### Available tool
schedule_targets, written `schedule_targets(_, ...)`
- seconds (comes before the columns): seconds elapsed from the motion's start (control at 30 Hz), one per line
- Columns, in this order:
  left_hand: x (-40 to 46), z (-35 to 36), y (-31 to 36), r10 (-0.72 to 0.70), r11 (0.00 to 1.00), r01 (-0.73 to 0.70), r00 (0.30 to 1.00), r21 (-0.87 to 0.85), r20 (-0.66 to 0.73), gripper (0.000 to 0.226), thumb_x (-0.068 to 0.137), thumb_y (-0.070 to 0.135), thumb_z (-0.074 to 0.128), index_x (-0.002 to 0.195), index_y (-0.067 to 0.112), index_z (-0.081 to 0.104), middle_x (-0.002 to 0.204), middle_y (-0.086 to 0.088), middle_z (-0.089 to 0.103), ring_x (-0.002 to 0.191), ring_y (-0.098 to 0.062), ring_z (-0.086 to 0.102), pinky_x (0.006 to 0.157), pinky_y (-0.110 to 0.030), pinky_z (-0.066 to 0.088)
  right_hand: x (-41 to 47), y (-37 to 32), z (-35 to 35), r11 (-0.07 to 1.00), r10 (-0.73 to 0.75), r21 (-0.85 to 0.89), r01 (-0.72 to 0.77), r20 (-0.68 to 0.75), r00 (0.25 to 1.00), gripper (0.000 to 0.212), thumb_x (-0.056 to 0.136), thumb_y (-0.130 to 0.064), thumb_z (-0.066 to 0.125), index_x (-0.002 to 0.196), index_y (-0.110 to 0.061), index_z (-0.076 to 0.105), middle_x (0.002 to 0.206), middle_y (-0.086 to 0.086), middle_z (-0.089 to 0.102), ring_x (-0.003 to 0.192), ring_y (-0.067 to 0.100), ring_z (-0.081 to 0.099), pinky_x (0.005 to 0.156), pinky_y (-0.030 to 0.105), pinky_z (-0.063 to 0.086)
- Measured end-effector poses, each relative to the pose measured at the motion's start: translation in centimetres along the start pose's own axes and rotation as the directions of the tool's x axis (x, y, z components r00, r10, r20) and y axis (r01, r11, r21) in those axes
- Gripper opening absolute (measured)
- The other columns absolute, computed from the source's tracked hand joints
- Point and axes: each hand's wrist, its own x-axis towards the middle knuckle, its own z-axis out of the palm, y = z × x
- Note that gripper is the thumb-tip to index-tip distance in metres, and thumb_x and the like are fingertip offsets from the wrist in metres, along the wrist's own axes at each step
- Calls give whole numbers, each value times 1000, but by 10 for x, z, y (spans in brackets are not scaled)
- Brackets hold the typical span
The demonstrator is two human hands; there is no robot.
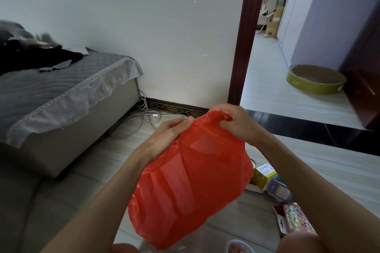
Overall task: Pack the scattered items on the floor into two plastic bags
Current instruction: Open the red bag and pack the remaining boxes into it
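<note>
A: Bedroom floor, pale planks, white wall behind with a doorway off beyond the right hand. State of the hands?

B: Both were up in front of the body on one red plastic bag. Right hand had its fingers curled, pinching the bag's top edge. Left hand lay along the bag's upper left side, fingers fairly straight against the film; whether it was truly gripping, I could not tell.

A: Contents of the bag?

B: Dark rectangular shapes showed through the plastic, so it appeared already loaded. Judged: hands were working at the mouth, closing or adjusting it.

A: What remained?

B: Just below the right forearm, on the floor: a yellow box, a purple-and-white box, and nearer the body a glittery card pack. All unpacked. No second bag was visible.

A: Progress?

B: Judged roughly partway; loose items still needed bagging.
</note>
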Motion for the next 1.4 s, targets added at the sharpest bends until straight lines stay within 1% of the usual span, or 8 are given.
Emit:
schedule_targets(0.37, 12, 0, -2, 184, 963, -107, 933, 249, -308, 28, 91, 18, 55, 63, 21, 58, 59, 8, 52, 49, 6, 46, 55, -11, 37, 5, 25, 6, 841, 356, -358, -407, -202, 913, 24, 88, -19, 52, 82, -6, 71, 89, 9, 70, 84, 25, 63, 78, 39, 52)
schedule_targets(0.63, 18, 3, -4, 41, 997, -6, 905, 83, -423, 30, 94, 16, 48, 65, 19, 56, 60, 0, 49, 50, -6, 43, 47, -19, 35, 9, 15, 9, 729, 593, 379, -570, 65, 803, 22, 87, 6, 39, 70, -5, 50, 66, 6, 46, 47, 4, 47, 53, 20, 45)
schedule_targets(0.77, 17, -6, -7, -58, 998, 38, 910, -56, -411, 26, 97, 15, 43, 73, 15, 52, 61, -2, 44, 35, -6, 48, 32, -17, 33, 10, 8, 13, 456, 551, 721, -521, 231, 802, 51, 83, 11, 27, 49, -7, 60, 48, 1, 46, 36, 7, 46, 44, 23, 45)
schedule_targets(0.93, 14, -25, -11, 39, 992, 34, 822, 118, -569, 24, 95, 11, 46, 74, 16, 55, 66, -3, 51, 41, -2, 48, 39, -12, 39, 9, 5, 10, 677, 533, 493, -546, 184, 826, 6, 90, -13, 54, 93, -13, 59, 77, 3, 58, 62, 11, 57, 54, 25, 50)
schedule_targets(1.07, 8, -43, -22, 113, 964, 77, 748, 255, -654, 20, 91, 12, 53, 75, 20, 61, 70, 3, 57, 61, -8, 49, 60, -22, 40, 2, 11, 0, 876, 457, 10, -483, 309, 834, 22, 82, -15, 66, 100, -5, 58, 86, 5, 62, 78, 18, 61, 66, 25, 51)
schedule_targets(1.17, 7, -47, -28, 139, 867, 221, 752, 446, -644, 13, 89, 10, 55, 91, 13, 68, 86, -8, 64, 78, -21, 57, 69, -23, 37, 0, 15, 4, 891, 452, -154, -427, 196, 870, 8, 84, -5, 54, 80, -4, 61, 67, 4, 53, 66, 15, 50, 61, 25, 43)
schedule_targets(1.27, 7, -42, -28, 343, 742, 142, 759, 655, -553, 16, 90, 20, 54, 101, 16, 65, 107, -14, 59, 103, -31, 54, 88, -37, 40, 0, 17, 5, 806, 529, 205, -556, 174, 831, 18, 90, -4, 46, 87, -10, 63, 66, 2, 53, 68, 15, 52, 69, 32, 51)
schedule_targets(1.4, 4, -17, -14, 623, 256, -234, 782, 938, 25, 45, 77, 54, 52, 117, 33, 48, 123, 3, 54, 116, -14, 41, 100, -53, 28, 2, 13, 7, 624, 501, 540, -565, 279, 819, 22, 87, 6, 49, 71, -3, 62, 60, 7, 50, 51, 14, 51, 52, 25, 53)
